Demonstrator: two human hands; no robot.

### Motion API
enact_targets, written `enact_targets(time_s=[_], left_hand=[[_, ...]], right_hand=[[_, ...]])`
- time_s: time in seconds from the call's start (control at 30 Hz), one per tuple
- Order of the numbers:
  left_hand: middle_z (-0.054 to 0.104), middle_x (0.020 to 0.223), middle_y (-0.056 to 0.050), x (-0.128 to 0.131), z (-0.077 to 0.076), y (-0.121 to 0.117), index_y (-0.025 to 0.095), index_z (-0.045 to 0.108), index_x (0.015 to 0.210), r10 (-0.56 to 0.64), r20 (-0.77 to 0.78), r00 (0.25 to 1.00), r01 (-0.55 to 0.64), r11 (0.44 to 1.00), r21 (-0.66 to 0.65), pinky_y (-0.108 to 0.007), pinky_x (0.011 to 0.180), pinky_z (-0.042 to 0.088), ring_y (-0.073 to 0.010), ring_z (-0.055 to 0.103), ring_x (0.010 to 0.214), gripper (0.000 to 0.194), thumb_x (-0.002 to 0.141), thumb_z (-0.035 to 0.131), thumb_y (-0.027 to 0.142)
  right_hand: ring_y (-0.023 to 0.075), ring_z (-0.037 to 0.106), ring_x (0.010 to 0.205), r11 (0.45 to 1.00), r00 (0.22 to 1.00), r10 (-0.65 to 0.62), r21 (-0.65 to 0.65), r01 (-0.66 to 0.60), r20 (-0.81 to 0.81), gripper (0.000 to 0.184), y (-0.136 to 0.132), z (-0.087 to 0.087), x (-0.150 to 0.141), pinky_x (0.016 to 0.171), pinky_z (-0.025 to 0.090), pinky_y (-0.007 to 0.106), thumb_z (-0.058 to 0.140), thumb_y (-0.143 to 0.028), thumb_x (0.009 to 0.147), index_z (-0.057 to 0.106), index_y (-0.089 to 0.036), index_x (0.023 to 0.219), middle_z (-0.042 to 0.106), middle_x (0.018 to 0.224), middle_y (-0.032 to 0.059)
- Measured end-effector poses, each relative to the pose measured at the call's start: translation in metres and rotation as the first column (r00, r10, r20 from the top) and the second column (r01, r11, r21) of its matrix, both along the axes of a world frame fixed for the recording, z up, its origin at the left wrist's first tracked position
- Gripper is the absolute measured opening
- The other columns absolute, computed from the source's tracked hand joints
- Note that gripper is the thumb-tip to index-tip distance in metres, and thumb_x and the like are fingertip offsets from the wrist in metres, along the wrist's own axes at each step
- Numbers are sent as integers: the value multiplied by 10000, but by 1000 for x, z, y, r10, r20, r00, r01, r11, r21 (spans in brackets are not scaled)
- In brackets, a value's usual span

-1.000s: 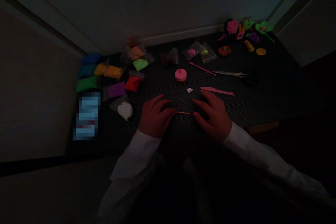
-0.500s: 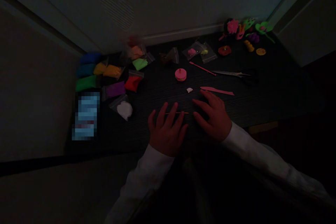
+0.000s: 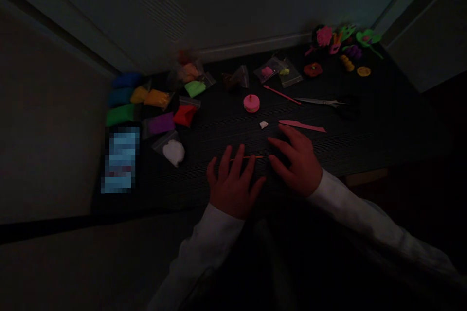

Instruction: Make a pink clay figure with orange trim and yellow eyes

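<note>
My left hand [image 3: 233,187] lies flat with its fingers spread over a thin orange strand [image 3: 258,157], which looks like rolled clay. Part of the strand is hidden under those fingers, and its right end sticks out toward my right hand [image 3: 297,163]. That right hand rests on the dark table, fingers apart and holding nothing, just below a pink plastic knife [image 3: 302,126]. A small white lump of clay [image 3: 263,125] sits beyond both hands. Behind it stands a round pink clay piece [image 3: 251,103] with layers and a small red top.
Bags of coloured clay [image 3: 160,124] crowd the left side, beside a phone [image 3: 120,160] with a lit screen. Scissors [image 3: 328,102] and a thin pink tool [image 3: 282,95] lie to the right. Finished clay figures [image 3: 333,43] stand at the back right corner, against the wall.
My left hand has shifted slightly, with its thumb spread further to the right. My right hand stays where it was, and the orange strand has hardly moved.
</note>
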State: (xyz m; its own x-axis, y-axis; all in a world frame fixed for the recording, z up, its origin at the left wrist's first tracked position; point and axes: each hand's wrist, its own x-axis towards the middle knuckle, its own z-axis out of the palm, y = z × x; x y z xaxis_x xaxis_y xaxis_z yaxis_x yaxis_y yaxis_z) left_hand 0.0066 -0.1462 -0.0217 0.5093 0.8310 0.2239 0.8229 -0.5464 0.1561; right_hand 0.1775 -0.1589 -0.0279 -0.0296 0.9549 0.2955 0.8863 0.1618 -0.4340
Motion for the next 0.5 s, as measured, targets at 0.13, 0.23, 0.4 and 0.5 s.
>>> enact_targets(time_s=[0.13, 0.23, 0.4, 0.5], left_hand=[[389, 1303, -90, 5, -3, 5, 214, 517, 1124, 12, 2, 1000, -12, 1000, 0, -521, 963, 147, -315, 276, 1219, 456, 739, 468, 453], [385, 1305, -93, 5, -5, 4, 217, 515, 1127, 19, 3, 1000, -19, 1000, 6, -518, 960, 154, -316, 278, 1217, 466, 732, 472, 459], [386, 1305, -89, 0, -6, -4, 225, 513, 1131, 17, -3, 1000, -17, 1000, 0, -514, 960, 158, -310, 281, 1217, 468, 733, 463, 467], [374, 1313, -90, 5, -4, -2, 227, 502, 1143, 27, -13, 1000, -27, 1000, -13, -520, 961, 147, -311, 275, 1219, 481, 736, 451, 480]], right_hand=[[256, 297, 1200, 1000, 1000, -4, -4, 4, -4, 397, 0, -1, 0, 947, 267, 445, 454, -346, 769, 502, -184, 1127, 347, 1311, 105], [255, 288, 1204, 1000, 1000, -2, -5, 2, 0, 396, 0, -1, 1, 944, 267, 450, 444, -352, 773, 498, -190, 1131, 341, 1316, 102], [246, 288, 1205, 1000, 1000, 1, -13, -1, 9, 400, 1, 0, 0, 956, 258, 430, 442, -351, 774, 497, -187, 1135, 348, 1311, 103], [246, 293, 1202, 1000, 1000, -2, -4, 2, 6, 399, 1, 0, 1, 957, 258, 423, 453, -345, 770, 503, -179, 1130, 353, 1305, 110]])
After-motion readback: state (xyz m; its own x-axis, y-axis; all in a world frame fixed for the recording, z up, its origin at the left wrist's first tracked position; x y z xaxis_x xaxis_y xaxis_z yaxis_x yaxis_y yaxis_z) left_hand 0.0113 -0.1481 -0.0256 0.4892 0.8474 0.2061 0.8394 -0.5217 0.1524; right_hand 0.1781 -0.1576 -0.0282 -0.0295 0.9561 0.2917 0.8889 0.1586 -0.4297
